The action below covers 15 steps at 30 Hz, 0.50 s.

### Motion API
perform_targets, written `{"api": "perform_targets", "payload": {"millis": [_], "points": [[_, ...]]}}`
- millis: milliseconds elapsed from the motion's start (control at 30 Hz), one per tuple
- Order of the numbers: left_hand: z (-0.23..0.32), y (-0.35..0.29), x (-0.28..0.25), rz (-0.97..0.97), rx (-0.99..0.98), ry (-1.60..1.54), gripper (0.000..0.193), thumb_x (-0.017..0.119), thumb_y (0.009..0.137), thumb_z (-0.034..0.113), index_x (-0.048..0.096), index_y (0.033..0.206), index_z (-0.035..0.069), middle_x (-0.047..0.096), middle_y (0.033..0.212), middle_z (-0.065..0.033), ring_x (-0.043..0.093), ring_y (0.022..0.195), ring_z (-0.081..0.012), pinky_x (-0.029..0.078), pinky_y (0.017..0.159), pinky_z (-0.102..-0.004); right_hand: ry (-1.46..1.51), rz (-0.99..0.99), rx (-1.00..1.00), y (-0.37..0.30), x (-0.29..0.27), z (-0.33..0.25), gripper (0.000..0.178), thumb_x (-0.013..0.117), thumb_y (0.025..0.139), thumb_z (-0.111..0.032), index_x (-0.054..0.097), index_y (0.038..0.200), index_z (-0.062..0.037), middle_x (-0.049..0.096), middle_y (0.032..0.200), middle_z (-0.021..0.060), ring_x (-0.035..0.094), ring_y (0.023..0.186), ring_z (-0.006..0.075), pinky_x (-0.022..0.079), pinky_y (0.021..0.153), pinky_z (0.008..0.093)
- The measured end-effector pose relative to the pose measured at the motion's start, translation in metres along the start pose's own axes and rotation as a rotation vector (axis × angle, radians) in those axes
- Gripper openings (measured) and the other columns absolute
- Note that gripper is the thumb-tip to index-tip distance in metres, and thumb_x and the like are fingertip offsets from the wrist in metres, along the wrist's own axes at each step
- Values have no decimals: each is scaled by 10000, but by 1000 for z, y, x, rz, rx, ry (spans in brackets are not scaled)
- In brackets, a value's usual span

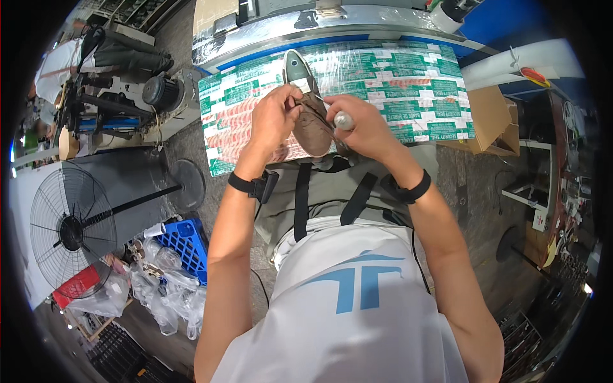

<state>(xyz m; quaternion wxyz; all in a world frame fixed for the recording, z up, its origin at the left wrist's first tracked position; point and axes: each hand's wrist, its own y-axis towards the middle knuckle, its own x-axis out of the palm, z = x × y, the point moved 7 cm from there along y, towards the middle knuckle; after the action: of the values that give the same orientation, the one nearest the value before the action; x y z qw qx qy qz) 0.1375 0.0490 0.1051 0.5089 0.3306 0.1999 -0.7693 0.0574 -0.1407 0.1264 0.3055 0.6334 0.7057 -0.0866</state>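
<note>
A brown shoe (311, 131) lies on the tape-covered bench top, its toe toward me and its greenish insole showing at the heel end. My left hand (276, 116) is closed at the shoe's left side, with thumb and fingertips pinching the edge of its opening. Beside those fingertips a small white piece (304, 85) rests across the opening. In the closed fist of my right hand (364, 126) is a tool with a pale, rounded handle end (343, 120); its working end is hidden near the laces. Part of a second dark shoe (343, 148) shows below this hand.
Green, white and red printed tape covers the bench top (421, 96). Behind it runs a shiny film-wrapped ledge (268, 41). An open cardboard box (495, 124) stands at the right. On the left are a standing fan (71, 231), a blue crate (185, 246) and plastic bags (163, 287).
</note>
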Motion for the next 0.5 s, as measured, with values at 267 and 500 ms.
{"api": "perform_targets", "payload": {"millis": [267,500], "points": [[4,7,5,39,109,53,260,804,888,5,747,1122,104,694,939,-76,700,822,-284,553,744,-407,43,-190,87,17,-9,0,244,700,814,37,659,1040,-45,761,1289,169,697,1205,417,542,1017,461],[-58,13,27,3,-244,-766,157,781,944,0,752,1096,28,697,890,-10,632,775,-82,520,704,-292,-223,-60,77,-9,-33,2,263,711,807,12,685,1060,-56,736,1058,168,708,1046,404,556,895,448]]}}
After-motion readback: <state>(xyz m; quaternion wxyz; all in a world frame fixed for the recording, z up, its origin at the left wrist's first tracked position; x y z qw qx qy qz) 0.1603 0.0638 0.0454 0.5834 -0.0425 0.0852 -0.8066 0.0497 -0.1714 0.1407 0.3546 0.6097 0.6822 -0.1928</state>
